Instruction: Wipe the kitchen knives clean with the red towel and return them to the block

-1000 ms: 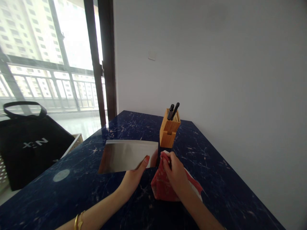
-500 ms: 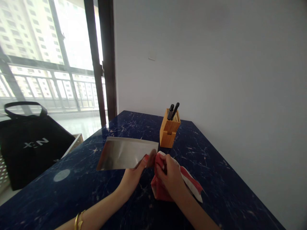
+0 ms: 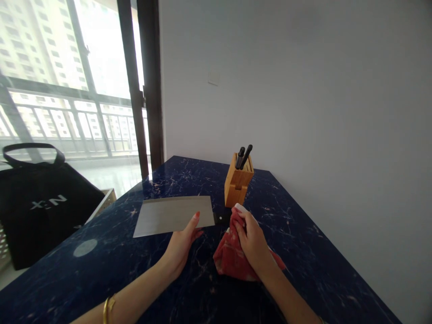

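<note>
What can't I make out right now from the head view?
Head view:
Cleaver handle: far end hidden behind the red cloth.
Left grip: partly hidden behind the cleaver blade.
Two black handles: whatever is below, hidden by the knife block.
Black bag: left side cut off by the left edge.

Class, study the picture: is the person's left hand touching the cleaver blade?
Touching. The head view shows it: the left hand holds the cleaver blade, with the thumb lying over its face.

Apartment home, by look of it: balcony railing [image 3: 77, 128] beyond dark door frame [image 3: 153, 81], high-rise building [image 3: 30, 49] outside, pale wall [image 3: 303, 112] with square plate [image 3: 213, 78], wooden knife block [image 3: 235, 188] on marble-patterned table [image 3: 192, 175] (glossy, deep blue).
</note>
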`<state>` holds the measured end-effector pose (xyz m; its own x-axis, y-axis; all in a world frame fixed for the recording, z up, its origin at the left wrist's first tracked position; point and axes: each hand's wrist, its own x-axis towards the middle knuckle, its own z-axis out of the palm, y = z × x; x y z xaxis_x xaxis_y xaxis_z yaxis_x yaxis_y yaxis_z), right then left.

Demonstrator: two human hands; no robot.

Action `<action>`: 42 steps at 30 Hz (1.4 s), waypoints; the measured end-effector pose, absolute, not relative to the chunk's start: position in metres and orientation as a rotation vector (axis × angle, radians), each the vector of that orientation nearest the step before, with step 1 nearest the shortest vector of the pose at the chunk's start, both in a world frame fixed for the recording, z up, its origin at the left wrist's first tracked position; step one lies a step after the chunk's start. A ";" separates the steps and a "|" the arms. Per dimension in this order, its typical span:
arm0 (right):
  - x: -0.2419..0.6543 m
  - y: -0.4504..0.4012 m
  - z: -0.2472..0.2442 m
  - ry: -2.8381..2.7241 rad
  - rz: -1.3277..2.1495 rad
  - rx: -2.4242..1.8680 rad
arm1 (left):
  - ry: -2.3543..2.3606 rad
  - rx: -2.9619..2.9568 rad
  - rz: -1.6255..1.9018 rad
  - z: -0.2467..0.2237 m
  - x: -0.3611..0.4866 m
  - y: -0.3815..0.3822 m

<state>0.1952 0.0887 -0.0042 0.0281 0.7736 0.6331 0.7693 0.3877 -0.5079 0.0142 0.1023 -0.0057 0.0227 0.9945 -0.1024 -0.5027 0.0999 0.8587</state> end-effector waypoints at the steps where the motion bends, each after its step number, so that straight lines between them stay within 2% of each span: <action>1: 0.192 0.088 -0.005 -1.730 0.004 -1.375 | 0.857 0.758 1.344 -0.007 0.015 0.102; 7: 0.168 0.075 -0.003 -1.865 -0.007 -1.405 | 0.877 0.897 1.321 -0.008 0.018 0.096; 15: 0.206 0.089 0.004 -1.647 0.102 -1.503 | 0.891 0.840 1.411 -0.002 0.015 0.100; 22: 0.184 0.082 0.001 -1.781 -0.009 -1.389 | 0.892 0.862 1.385 -0.003 0.016 0.100; 31: 0.214 0.089 0.006 -1.601 0.060 -1.535 | 0.902 0.904 1.375 0.000 0.012 0.101; 38: 0.194 0.085 0.002 -1.815 -0.037 -1.355 | 0.908 0.926 1.353 -0.003 0.012 0.100; 42: 0.212 0.092 0.001 -1.714 -0.002 -1.508 | 0.916 0.919 1.354 -0.003 0.012 0.100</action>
